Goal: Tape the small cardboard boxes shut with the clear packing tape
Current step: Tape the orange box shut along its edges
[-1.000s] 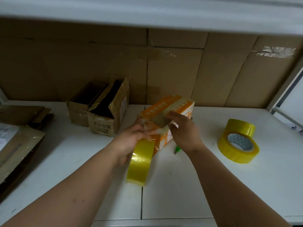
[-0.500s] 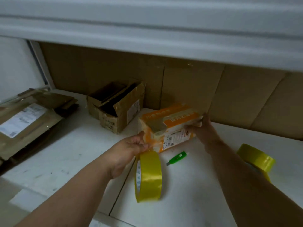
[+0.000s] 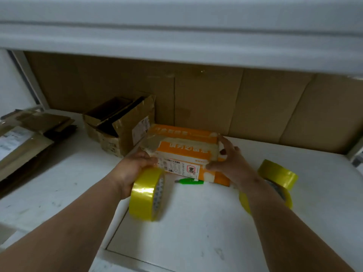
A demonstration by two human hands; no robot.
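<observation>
1. The orange box (image 3: 184, 152) is the landmark here; 1 second ago it was tipped up off the white table (image 3: 196, 232) in both hands, and now it lies flat on the table, close to the brown cardboard wall (image 3: 255, 103) behind it.
2. A shiny strip of tape now lies along the top of the orange box, over the seam between the flaps; so I think the top is almost taped shut, and the strip still has to be pressed down and cut from the roll.
3. The left hand (image 3: 135, 167) is at the left end of the orange box; its fingers are curled round the yellow tape roll (image 3: 147, 195), which stands on its edge on the table, just in front of the box's left corner.
4. The right hand (image 3: 229, 163) is at the right end of the orange box; its fingers are spread and bent over the top corner, the thumb presses the front side, and it holds the box still.
5. A green cutter (image 3: 189, 181) lies on the table just in front of the orange box, between the 2 hands; no hand touches it.
6. 2 more yellow rolls (image 3: 279, 173) sit to the right of the orange box, partly hidden by the right arm.
7. An open brown box (image 3: 121, 126) waits just left of the orange box.
</observation>
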